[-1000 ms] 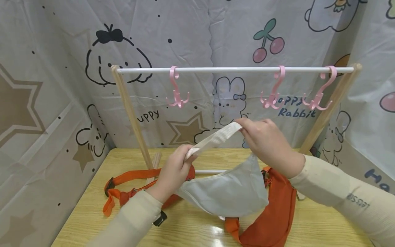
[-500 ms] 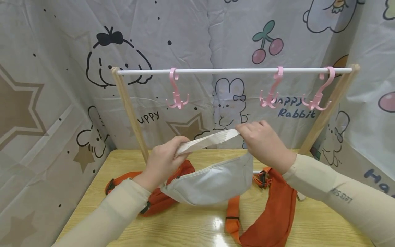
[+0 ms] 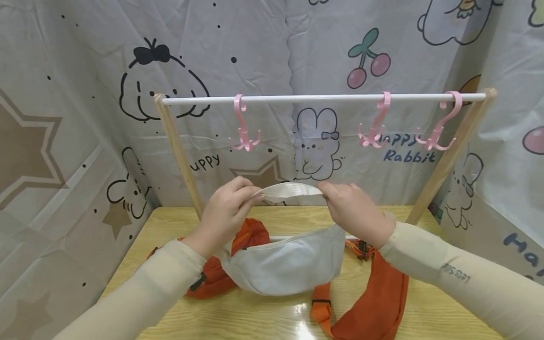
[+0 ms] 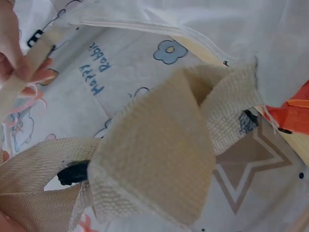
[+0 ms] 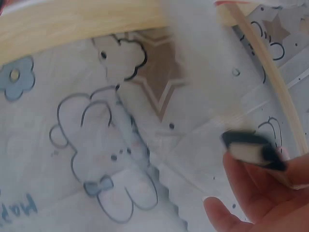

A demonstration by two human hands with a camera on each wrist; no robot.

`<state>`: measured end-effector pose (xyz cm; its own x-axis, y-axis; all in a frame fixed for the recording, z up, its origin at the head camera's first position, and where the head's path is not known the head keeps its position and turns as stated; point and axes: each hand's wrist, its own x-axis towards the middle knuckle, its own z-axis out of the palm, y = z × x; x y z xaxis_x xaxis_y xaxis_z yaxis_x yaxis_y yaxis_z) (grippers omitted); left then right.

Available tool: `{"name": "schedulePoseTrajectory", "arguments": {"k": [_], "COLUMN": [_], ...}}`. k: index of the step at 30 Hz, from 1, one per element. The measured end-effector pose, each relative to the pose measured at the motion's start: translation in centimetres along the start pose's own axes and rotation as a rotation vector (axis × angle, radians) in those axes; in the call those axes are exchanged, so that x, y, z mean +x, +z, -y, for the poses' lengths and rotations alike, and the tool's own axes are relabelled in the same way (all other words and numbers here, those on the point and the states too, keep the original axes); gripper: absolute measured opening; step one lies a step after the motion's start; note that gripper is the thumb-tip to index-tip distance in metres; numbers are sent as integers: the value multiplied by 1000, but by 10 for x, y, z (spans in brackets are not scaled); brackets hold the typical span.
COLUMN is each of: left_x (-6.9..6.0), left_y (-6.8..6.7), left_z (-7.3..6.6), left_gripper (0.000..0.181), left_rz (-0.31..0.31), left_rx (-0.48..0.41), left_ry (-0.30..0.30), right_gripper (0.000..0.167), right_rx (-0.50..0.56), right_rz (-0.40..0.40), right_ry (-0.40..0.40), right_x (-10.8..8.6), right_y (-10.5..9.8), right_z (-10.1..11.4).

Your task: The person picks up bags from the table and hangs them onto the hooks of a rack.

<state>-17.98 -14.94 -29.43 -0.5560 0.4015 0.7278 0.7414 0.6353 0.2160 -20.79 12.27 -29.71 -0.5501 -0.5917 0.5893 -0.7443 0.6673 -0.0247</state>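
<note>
A pale grey-white waist bag (image 3: 286,264) hangs above the table from its cream strap (image 3: 291,190). My left hand (image 3: 225,212) pinches the strap's left part between thumb and fingers, and my right hand (image 3: 357,210) pinches its right part, so the strap arches between them. In the left wrist view the folded webbing (image 4: 154,154) fills the middle, with the bag (image 4: 203,24) at the top. The right wrist view is blurred; a dark buckle (image 5: 253,150) lies by some fingers (image 5: 256,193).
Two orange-red bags lie on the wooden table (image 3: 255,321), one (image 3: 212,278) behind my left forearm, the other (image 3: 378,302) at right. Behind them stands a rack with a white rail (image 3: 314,98), carrying pink hooks: one (image 3: 243,127) at left, two (image 3: 376,123) at right.
Both hands have come level, with the left raised and moved left, and the right lowered slightly. The pale bag has swung left and hangs straighter below the strap.
</note>
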Motion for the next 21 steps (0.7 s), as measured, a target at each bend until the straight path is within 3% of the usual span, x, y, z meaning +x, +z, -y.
{"name": "schedulePoseTrajectory", "arguments": {"k": [4, 7, 14, 17, 21], "left_x": [7, 11, 20, 22, 23], "left_y": [1, 1, 0, 1, 3], "left_z": [-7, -12, -16, -15, -14], "left_gripper": [8, 9, 9, 9, 9], "left_rz": [11, 25, 22, 27, 17], "left_rx": [-40, -63, -20, 21, 69], "left_ry": [-30, -61, -30, 0, 56], "right_gripper": [33, 45, 68, 66, 48], "right_rx": [95, 132, 238, 268, 293], "right_rz": [52, 49, -32, -54, -77], "right_ry": [84, 103, 9, -19, -54], "right_x": [2, 6, 19, 23, 28], "right_y": [4, 6, 10, 11, 14], "right_z": [8, 15, 30, 37, 43]}}
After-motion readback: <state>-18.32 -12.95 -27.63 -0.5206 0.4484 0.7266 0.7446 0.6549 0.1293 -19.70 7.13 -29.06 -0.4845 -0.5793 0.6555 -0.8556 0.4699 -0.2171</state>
